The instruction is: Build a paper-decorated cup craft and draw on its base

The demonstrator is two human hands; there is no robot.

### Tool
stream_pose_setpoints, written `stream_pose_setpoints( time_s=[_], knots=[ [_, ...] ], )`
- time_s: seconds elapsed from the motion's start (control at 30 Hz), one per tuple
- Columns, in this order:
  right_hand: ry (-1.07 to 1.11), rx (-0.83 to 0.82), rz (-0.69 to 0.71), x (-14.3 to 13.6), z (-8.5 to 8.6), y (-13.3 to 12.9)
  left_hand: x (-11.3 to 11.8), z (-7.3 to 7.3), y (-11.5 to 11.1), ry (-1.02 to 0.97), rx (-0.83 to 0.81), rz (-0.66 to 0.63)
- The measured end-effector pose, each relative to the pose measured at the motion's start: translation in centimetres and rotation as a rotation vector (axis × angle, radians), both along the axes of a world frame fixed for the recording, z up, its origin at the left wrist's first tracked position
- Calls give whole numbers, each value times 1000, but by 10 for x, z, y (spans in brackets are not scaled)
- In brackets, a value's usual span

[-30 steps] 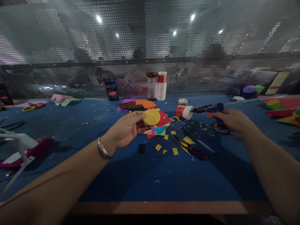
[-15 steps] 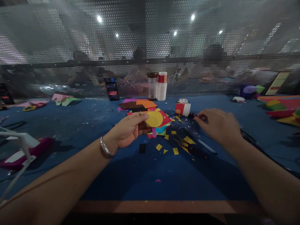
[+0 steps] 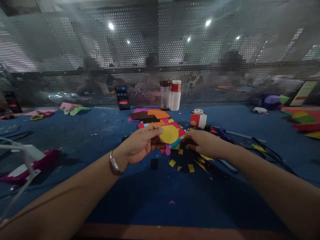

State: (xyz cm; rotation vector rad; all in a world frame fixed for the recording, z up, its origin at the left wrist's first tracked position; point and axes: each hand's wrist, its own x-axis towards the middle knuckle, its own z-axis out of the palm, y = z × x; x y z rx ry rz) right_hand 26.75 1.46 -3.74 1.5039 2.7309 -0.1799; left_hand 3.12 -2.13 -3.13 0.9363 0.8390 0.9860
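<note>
Blue table (image 3: 150,203) sat against a perforated grey panel (image 3: 135,43), with yellow paper scraps (image 3: 172,163) strewn about. Bare left hand (image 3: 138,145) had its fingers clamped on a round, flat yellow paper disc (image 3: 169,134), right in front of a multicoloured paper pile (image 3: 158,114). Bare right hand (image 3: 205,143) was just beside it, fingers curled, but honestly couldn't tell if they pinched anything. Further out, a red-and-white paper cup (image 3: 198,121) lay on its side, near a dark blue glue gun (image 3: 220,132).
</note>
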Motion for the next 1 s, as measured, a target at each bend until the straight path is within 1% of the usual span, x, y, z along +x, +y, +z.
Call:
stream_pose_setpoints(
  time_s=[0.2, 0.4, 0.57, 0.77, 0.87, 1.0],
  knots=[
    [41, -75, 15, 4, 3, 2, -1, -1, 1, -16, 5, -25],
    [51, -132, 0, 3, 7, 4, -1, -5, 3, 1, -2, -11],
    [61, -112, 11, 4, 6, 5, -1, -8, 5, 16, -10, -20],
    [89, -81, 18, 5, 4, 3, 0, -10, 5, 71, 16, 33],
    [101, -93, 10, 4, 4, 3, -1, -10, 5, 61, 26, 43],
    [107, -124, 1, 3, 3, 2, -2, -9, 6, 45, 33, 24]
  ],
)
